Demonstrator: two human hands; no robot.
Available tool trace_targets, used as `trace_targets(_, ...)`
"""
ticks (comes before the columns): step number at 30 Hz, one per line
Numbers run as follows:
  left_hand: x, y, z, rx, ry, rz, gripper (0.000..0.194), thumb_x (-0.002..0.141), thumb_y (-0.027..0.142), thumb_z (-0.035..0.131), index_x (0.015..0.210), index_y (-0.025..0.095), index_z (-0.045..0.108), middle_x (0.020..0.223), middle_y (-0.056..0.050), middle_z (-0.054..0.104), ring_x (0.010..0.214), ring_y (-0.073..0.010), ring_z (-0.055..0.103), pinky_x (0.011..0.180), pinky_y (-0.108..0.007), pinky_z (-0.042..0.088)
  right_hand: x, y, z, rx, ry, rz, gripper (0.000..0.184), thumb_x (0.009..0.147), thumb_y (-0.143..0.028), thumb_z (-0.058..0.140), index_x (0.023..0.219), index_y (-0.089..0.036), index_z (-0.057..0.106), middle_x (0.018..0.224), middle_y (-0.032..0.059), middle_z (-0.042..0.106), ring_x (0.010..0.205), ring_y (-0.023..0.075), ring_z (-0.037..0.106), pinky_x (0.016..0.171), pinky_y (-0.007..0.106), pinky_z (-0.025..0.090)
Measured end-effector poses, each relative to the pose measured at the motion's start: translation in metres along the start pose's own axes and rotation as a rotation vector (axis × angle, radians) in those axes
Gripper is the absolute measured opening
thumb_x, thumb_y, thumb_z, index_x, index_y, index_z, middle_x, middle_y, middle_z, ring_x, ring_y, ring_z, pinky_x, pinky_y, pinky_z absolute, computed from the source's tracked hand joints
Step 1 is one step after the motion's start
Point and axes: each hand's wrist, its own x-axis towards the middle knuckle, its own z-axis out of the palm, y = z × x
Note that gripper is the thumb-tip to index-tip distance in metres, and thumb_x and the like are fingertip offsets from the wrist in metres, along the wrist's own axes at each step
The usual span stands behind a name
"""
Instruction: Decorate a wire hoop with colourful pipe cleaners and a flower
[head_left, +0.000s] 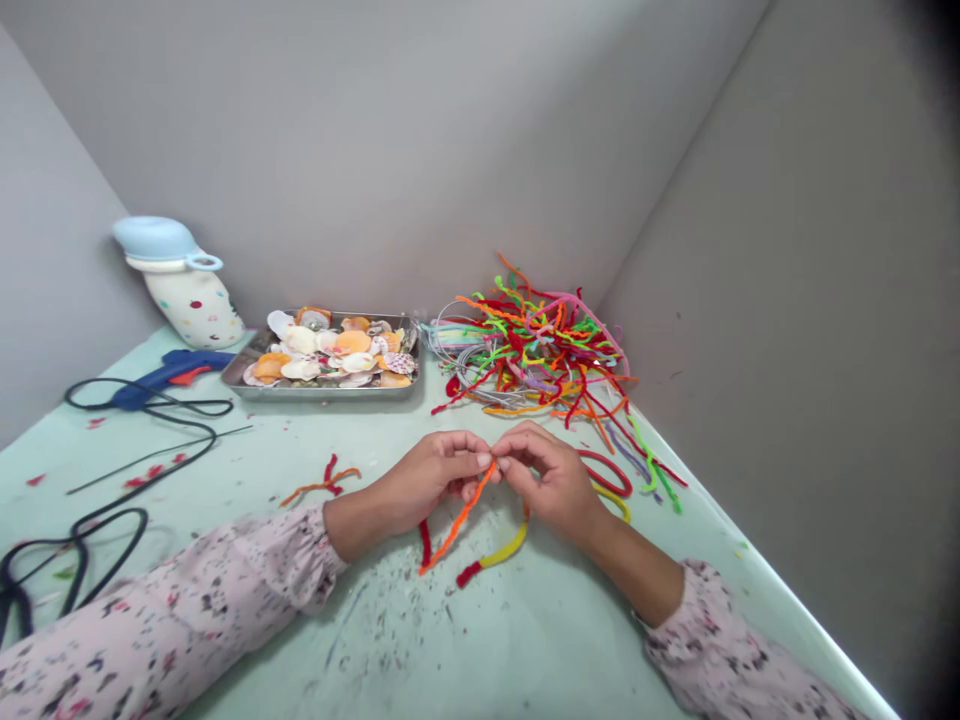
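My left hand [439, 470] and my right hand [551, 475] meet fingertip to fingertip above the middle of the table. Both pinch the upper end of an orange pipe cleaner [461, 525], which slants down to the left. A short dark red pipe cleaner piece [425, 543] shows below my left hand. Under my right hand lies a yellow pipe cleaner [506, 548] with a red tip; its other end is hidden. Beyond my right wrist curve a red pipe cleaner [611, 470] and another yellow stretch. A small twisted orange and red piece [322, 482] rests left of my left hand.
A metal tray [322, 393] of seashells stands at the back, beside a tangled pile of colourful pipe cleaners [540, 340]. At left are a blue glue gun [161, 378], its black cord [187, 455] and a bottle [191, 300] with a light blue lid. Grey walls enclose the table.
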Motion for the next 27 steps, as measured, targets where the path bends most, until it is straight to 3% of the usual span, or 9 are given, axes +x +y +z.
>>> trace_targets(16,-0.0022,0.0036,0.0025,0.003,-0.077,-0.068,0.008,0.072,0.019,0.058,0.075,0.012,0.061,0.057,0.003,0.045,0.046,-0.0050,0.033,0.045,-0.019,0.020,-0.0041,0.0031,0.0069,0.127,0.056,0.084,0.016,0.078,-0.009,0.053,0.087,-0.019,0.062,0.082,0.0017,0.059,0.069,0.0118,0.059,0.063,0.024,0.050)
trace_targets(27,-0.0007,0.0023,0.0008,-0.021,-0.060,-0.102,0.011,0.071,0.021,0.063,0.077,0.012,0.060,0.063,0.002,0.050,0.046,-0.0038,0.033,0.045,-0.019,0.020,-0.0038,0.0035,0.0057,0.079,0.029,0.089,0.018,0.081,-0.015,0.054,0.097,-0.019,0.062,0.086,0.0034,0.061,0.072,0.0126,0.060,0.065,0.024,0.051)
